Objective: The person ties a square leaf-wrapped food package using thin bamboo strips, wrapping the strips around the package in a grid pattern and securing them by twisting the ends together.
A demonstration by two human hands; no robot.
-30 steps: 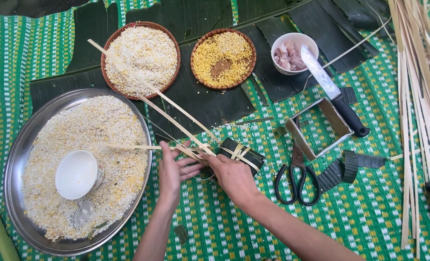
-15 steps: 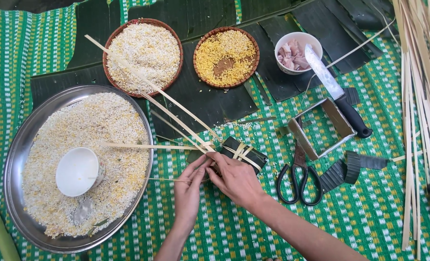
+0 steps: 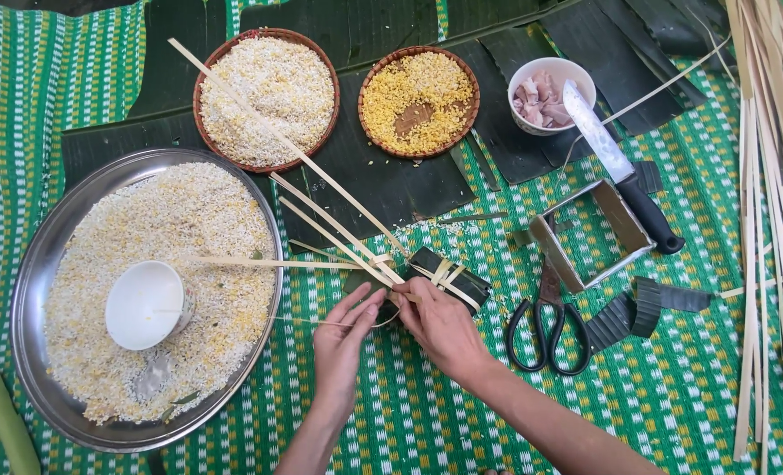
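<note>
Both hands meet over a small square parcel wrapped in dark green leaf [image 3: 449, 280] and crossed by pale bamboo strips [image 3: 339, 230]. The parcel lies just beyond the fingertips, touching them at its near edge. The left hand [image 3: 343, 339] has its fingers drawn together, pinching a thin strip end. The right hand [image 3: 440, 321] curls closed on the strips at the parcel's near corner. Left of the left hand sits a round metal tray of rice [image 3: 66, 229] with a white bowl [image 3: 145, 303]. Right of the right hand lie black-handled scissors [image 3: 550, 330].
</note>
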